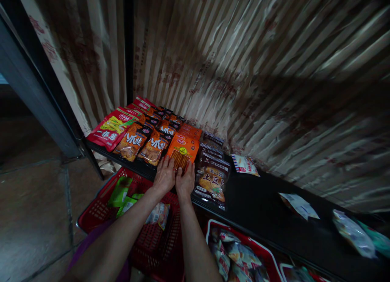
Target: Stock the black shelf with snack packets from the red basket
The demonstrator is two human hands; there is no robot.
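Both of my hands rest on the lower end of an orange snack bag point(185, 146) on the black shelf. My left hand point(165, 174) lies over its left corner, fingers stretched out. My right hand point(185, 180) presses on its right corner, fingers extended and the thumb toward the left hand. Right of it stands a row of brown potato chip bags point(212, 178). To the left are black-and-orange snack bags point(152, 147) in two rows, and red snack bags point(111, 130) at the far left end.
Below the shelf point(243, 196) sit a red basket point(100, 205) with green packets point(120, 192) and another red basket point(272, 259) full of small packets. Single packets point(245, 165) lie along the shelf to the right. A pleated curtain point(213, 71) hangs behind; a dark post point(129, 50) stands at the left.
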